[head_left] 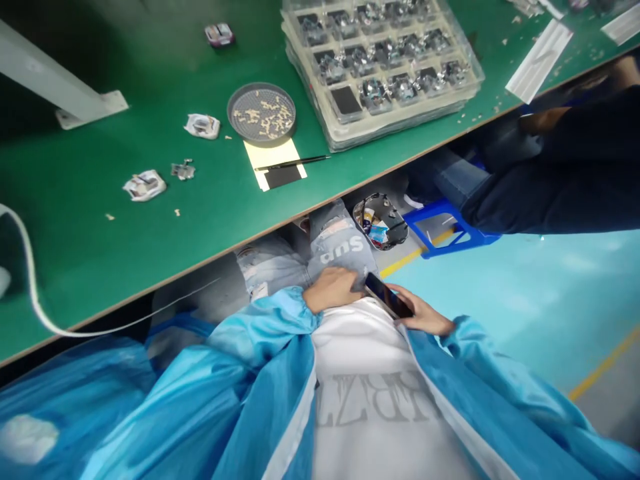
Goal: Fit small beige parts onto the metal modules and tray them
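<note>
In my right hand (pixel 424 315) is a dark smartphone (pixel 389 297), held above my lap with the fingers and thumb around its lower end. My left hand (pixel 334 289) rests at my waist, beside the phone's upper end. Its fingers are curled, and whatever may be inside them is hidden. Beneath both hands are my light ripped jeans (pixel 340 250) and white shirt (pixel 360 333). On the green bench (pixel 200 233) in front, black tweezers (pixel 295 163) lie across a yellow paper pad (pixel 255 155). A round grey dish (pixel 261 87) of small pale parts overlaps the pad's far edge.
Stacked clear trays (pixel 330 137) of small assemblies stand beyond the dish. White-wrapped parts (pixel 145 185) and a small metal piece (pixel 183 169) lie left. A white cable (pixel 33 287) hangs over the edge. Below are a bin (pixel 381 223), a blue stool (pixel 450 230) and another person's leg (pixel 555 180).
</note>
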